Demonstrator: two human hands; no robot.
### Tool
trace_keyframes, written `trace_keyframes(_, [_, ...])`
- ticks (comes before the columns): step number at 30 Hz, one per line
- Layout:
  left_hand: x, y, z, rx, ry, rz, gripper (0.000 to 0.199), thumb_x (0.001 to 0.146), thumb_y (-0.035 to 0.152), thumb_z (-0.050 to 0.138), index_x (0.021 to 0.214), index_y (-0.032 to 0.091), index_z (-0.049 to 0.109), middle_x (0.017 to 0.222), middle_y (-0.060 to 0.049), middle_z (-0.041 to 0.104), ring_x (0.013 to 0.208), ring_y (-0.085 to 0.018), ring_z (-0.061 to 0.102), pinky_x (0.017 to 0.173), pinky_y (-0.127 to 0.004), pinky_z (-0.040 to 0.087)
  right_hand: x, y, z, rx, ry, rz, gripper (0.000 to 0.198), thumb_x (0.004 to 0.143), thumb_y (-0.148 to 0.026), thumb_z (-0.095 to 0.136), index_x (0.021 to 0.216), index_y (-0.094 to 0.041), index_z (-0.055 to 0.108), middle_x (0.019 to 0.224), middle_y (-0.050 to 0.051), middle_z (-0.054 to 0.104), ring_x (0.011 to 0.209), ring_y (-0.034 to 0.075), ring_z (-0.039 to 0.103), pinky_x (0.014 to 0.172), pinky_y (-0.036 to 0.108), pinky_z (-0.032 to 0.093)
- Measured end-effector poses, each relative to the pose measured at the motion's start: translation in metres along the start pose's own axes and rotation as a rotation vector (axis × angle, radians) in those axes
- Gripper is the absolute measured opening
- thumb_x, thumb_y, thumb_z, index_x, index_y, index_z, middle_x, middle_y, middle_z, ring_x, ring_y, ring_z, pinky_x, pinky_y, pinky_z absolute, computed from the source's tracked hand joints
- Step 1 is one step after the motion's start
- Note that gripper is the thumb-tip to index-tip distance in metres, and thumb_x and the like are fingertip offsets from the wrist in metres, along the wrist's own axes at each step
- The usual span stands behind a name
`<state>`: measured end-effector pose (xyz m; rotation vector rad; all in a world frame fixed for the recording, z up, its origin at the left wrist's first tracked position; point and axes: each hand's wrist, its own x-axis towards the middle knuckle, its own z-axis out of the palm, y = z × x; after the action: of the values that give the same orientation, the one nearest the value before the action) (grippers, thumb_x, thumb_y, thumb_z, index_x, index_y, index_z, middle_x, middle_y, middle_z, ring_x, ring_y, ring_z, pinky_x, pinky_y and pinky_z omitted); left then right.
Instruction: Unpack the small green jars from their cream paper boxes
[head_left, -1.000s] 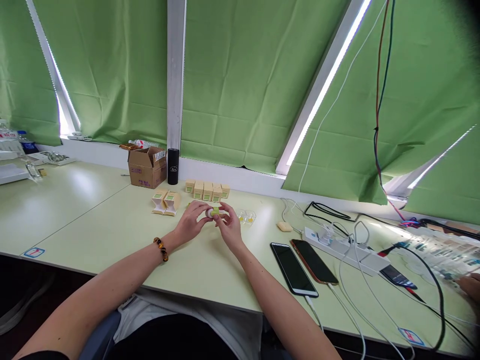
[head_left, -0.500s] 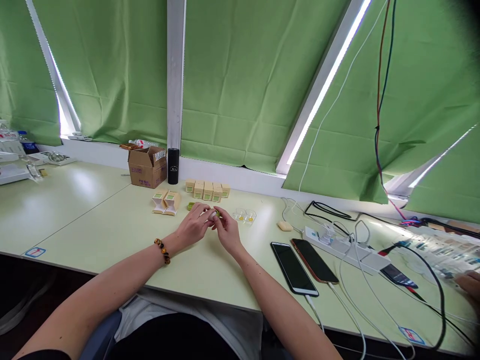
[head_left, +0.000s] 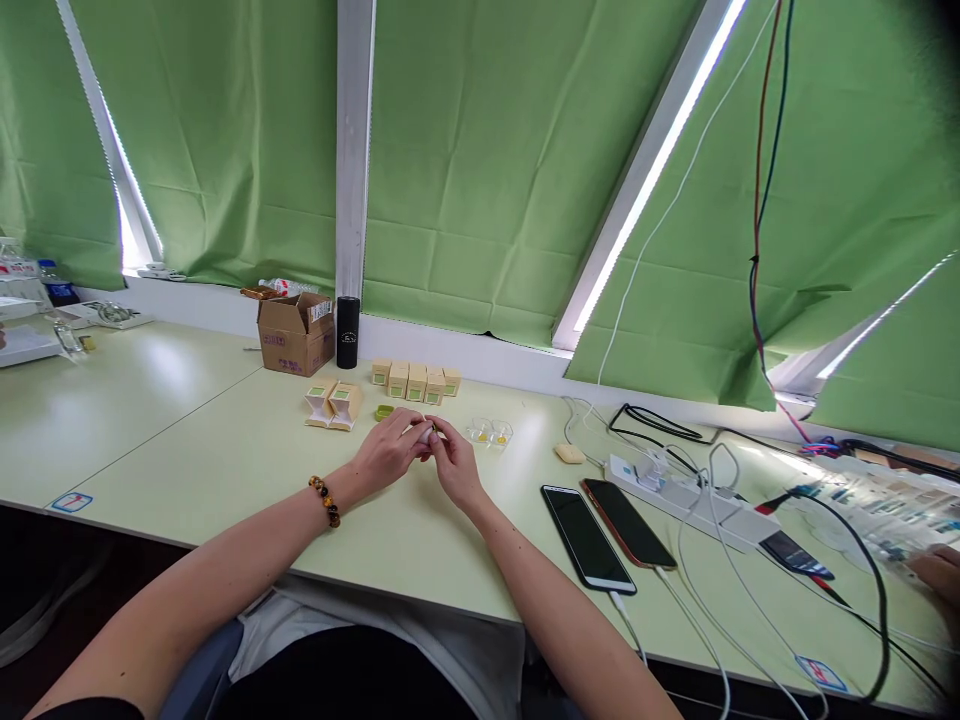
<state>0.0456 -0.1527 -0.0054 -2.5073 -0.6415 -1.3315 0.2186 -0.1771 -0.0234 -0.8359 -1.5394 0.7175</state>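
Observation:
My left hand (head_left: 390, 447) and my right hand (head_left: 454, 465) meet over the table, their fingertips closed around a small white-and-green item (head_left: 427, 435). Fingers cover most of it, so its kind is unclear. Just behind my left hand lies a small green open container (head_left: 384, 412). To the right of my right hand stand clear plastic cups (head_left: 491, 432) with a little yellow in them. Two opened cardboard boxes (head_left: 332, 405) lie left of my left hand. Farther back, several small closed tan boxes (head_left: 415, 381) stand in a group.
A brown carton (head_left: 295, 335) and a black tumbler (head_left: 347, 333) stand at the back left. Two phones (head_left: 589, 538), a white power strip (head_left: 682, 500) and tangled cables occupy the right side. Another person's hand (head_left: 937, 572) shows at the right edge.
My fingers have shifted slightly around the small item, and less of its green shows. More of the green container behind my left hand is visible. Everything else stays put.

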Motion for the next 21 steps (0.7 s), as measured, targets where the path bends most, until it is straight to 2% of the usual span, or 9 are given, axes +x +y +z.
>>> trace_keyframes(13, [-0.001,0.004,0.006,0.035,-0.029,0.025,0.027,0.103,0.013,0.046,0.126,0.015,0.059,0.109,-0.013,0.061,0.104,-0.026,0.058,0.087,-0.042,0.058,0.001,0.004,0.004,-0.177,0.074,-0.031,0.043,0.103,-0.042,0.044,0.131,-0.02,0.068,0.096,0.009,0.074,0.064,0.017,0.064,0.062,0.033,0.058])
trace_keyframes(21, [0.0,0.002,0.011,0.021,-0.037,0.008,0.029,0.101,0.013,0.045,0.127,0.015,0.058,0.111,-0.014,0.06,0.106,-0.027,0.056,0.09,-0.045,0.056,0.003,0.001,0.009,-0.045,0.073,0.057,0.047,0.102,-0.048,0.045,0.128,-0.018,0.069,0.087,0.005,0.07,0.059,0.015,0.06,0.058,0.031,0.055])
